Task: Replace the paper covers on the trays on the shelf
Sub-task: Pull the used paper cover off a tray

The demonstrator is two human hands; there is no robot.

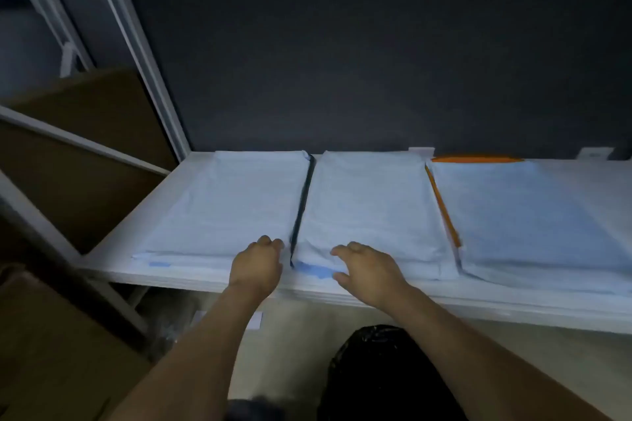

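Three trays lie side by side on the white shelf (113,249), each under a pale paper cover: the left cover (232,202), the middle cover (369,205) and the right cover (519,215). A dark tray rim (302,205) shows between the left and middle covers, and an orange rim (443,205) between the middle and right ones. My left hand (256,267) rests at the near right corner of the left cover with its fingers curled over the edge. My right hand (366,267) lies on the near edge of the middle cover, fingers spread and bent; whether it pinches the paper is unclear.
A dark panel (342,61) backs the shelf. White frame posts (143,55) rise at the left, with brown cardboard boxes (85,154) beside and below. A black plastic bag (376,372) sits on the floor under the shelf's front edge.
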